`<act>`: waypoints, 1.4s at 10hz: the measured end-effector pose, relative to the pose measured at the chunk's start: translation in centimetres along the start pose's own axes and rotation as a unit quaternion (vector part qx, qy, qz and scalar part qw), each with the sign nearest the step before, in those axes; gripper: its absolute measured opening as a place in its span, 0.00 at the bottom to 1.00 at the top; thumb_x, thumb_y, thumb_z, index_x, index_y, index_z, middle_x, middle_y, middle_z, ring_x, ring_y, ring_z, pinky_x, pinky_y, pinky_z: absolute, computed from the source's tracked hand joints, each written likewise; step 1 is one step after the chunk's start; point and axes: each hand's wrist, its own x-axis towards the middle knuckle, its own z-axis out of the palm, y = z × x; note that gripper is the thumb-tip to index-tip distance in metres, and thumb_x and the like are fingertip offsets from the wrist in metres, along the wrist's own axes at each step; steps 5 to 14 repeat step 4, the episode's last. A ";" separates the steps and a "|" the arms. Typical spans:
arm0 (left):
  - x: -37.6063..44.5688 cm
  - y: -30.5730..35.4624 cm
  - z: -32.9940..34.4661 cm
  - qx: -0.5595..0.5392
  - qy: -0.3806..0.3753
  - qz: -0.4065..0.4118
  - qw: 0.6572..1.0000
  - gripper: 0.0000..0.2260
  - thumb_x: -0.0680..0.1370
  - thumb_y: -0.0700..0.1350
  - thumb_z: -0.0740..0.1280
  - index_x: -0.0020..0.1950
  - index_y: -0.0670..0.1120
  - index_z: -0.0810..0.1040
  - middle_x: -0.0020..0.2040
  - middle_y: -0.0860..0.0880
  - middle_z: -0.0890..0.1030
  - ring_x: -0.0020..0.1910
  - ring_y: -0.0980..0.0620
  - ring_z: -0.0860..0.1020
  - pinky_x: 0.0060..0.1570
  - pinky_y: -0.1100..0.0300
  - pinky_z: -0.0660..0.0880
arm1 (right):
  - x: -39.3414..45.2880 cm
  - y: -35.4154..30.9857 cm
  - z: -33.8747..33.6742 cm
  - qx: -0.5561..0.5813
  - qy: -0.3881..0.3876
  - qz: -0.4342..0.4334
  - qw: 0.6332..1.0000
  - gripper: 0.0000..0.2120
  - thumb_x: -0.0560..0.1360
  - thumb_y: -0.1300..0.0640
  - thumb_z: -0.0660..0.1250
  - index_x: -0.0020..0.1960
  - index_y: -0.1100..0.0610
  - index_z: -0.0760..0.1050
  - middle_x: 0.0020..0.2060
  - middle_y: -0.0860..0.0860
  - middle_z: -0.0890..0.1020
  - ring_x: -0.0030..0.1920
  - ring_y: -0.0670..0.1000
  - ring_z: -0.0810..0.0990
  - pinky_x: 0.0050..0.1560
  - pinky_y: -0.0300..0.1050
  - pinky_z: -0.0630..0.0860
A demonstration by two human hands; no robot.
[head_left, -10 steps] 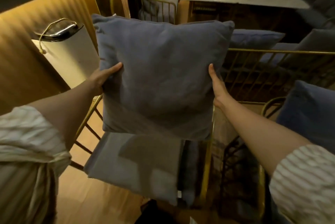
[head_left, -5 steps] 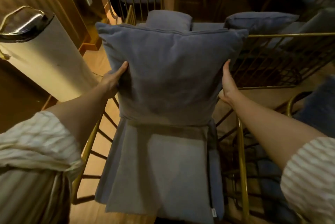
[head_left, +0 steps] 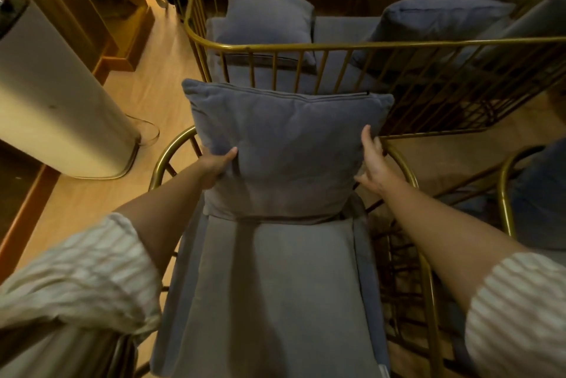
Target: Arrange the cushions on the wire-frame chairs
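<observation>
Hidden stuff: pretty dim room, and the top right corner is just blur. The back cushion (head_left: 284,151) covers the near chair's (head_left: 407,169) backrest, so whether it leans on the wires can't be told. The tall pale bin (head_left: 55,102) is cut off at the left edge.
Cushion spot: upright at the back of the near chair, bottom edge sitting on the grey seat pad (head_left: 275,295), zipper seam up top.
Left hand (head_left: 219,163): gripping the cushion's left side, thumb on the front, fingers tucked behind out of sight.
Right hand (head_left: 372,160): flat and open against the cushion's right edge, right by the gold rail.
Behind: 2 more blue cushions (head_left: 266,19) sit on the gold wire bench (head_left: 337,47) further back.
Far right: another chair (head_left: 505,194), mostly cut off.
</observation>
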 end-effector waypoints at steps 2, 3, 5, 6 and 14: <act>-0.9 -0.4 -0.5 0.112 0.013 -0.025 0.993 0.44 0.75 0.59 0.69 0.80 0.47 0.45 0.79 0.43 0.56 0.76 0.39 0.59 0.73 0.42 0.62 | -1.1 -0.1 2.1 -0.323 0.031 -0.023 0.946 0.53 0.75 0.43 0.71 0.82 0.53 0.34 0.82 0.56 0.49 0.80 0.61 0.55 0.78 0.60 0.59; -3.8 -0.9 -2.3 0.205 -0.076 -0.001 0.976 0.33 0.77 0.58 0.67 0.76 0.45 0.61 0.75 0.42 0.66 0.73 0.40 0.65 0.60 0.51 0.69 | -3.3 0.1 1.2 -0.490 0.014 -0.045 0.871 0.51 0.77 0.44 0.70 0.82 0.51 0.35 0.82 0.58 0.44 0.81 0.64 0.50 0.78 0.61 0.57; -6.7 -1.1 -4.2 0.280 -0.056 -0.010 0.958 0.34 0.77 0.55 0.67 0.77 0.42 0.59 0.76 0.40 0.65 0.72 0.39 0.67 0.52 0.56 0.74 | -5.9 0.3 0.4 -0.636 0.006 -0.088 0.767 0.48 0.79 0.45 0.68 0.82 0.50 0.34 0.82 0.58 0.38 0.81 0.62 0.41 0.79 0.64 0.50; -6.7 -1.1 -4.2 0.280 -0.056 -0.010 0.958 0.34 0.77 0.55 0.67 0.77 0.42 0.59 0.76 0.40 0.65 0.72 0.39 0.67 0.52 0.56 0.74 | -5.9 0.3 0.4 -0.636 0.006 -0.088 0.767 0.48 0.79 0.45 0.68 0.82 0.50 0.34 0.82 0.58 0.38 0.81 0.62 0.41 0.79 0.64 0.50; -6.7 -1.1 -4.2 0.280 -0.056 -0.010 0.958 0.34 0.77 0.55 0.67 0.77 0.42 0.59 0.76 0.40 0.65 0.72 0.39 0.67 0.52 0.56 0.74 | -5.9 0.3 0.4 -0.636 0.006 -0.088 0.767 0.48 0.79 0.45 0.68 0.82 0.50 0.34 0.82 0.58 0.38 0.81 0.62 0.41 0.79 0.64 0.50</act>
